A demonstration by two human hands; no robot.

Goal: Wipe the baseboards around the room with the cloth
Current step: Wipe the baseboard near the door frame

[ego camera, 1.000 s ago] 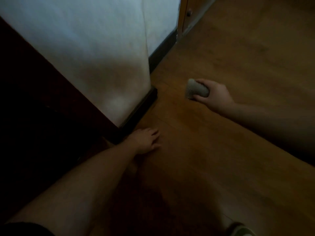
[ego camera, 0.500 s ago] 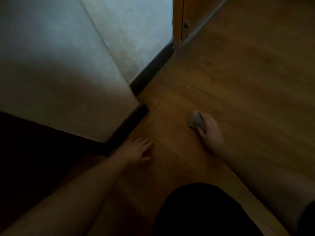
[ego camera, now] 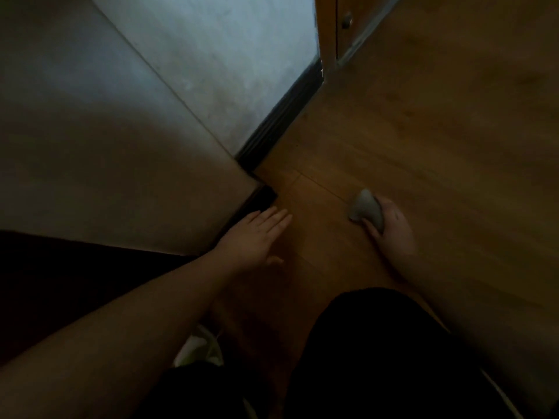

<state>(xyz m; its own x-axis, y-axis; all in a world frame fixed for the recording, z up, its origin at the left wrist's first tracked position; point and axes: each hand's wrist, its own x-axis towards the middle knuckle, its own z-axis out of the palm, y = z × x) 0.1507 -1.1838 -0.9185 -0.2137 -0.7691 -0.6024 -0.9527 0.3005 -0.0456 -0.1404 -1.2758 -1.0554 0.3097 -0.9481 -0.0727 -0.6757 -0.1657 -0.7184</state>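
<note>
From the head view, the right hand [ego camera: 390, 228], right of the frame's centre, is curled round a balled grey cloth [ego camera: 367, 210] just above the wooden floor [ego camera: 423, 131]. The left hand [ego camera: 257, 237], at centre, lies flat with straight fingers beside the wall's outer corner. The dark baseboard [ego camera: 281, 116] runs from that corner toward the upper right, well apart from the cloth.

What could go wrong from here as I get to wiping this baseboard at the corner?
1. The scene is dim, and the dark baseboard hides dust, so patches may get missed.
2. The right hand holds the cloth balled up, away from the baseboard; a wad may skip the ridges.
3. The left hand is flat by the jutting corner, and could knock against it if you shift.
</note>
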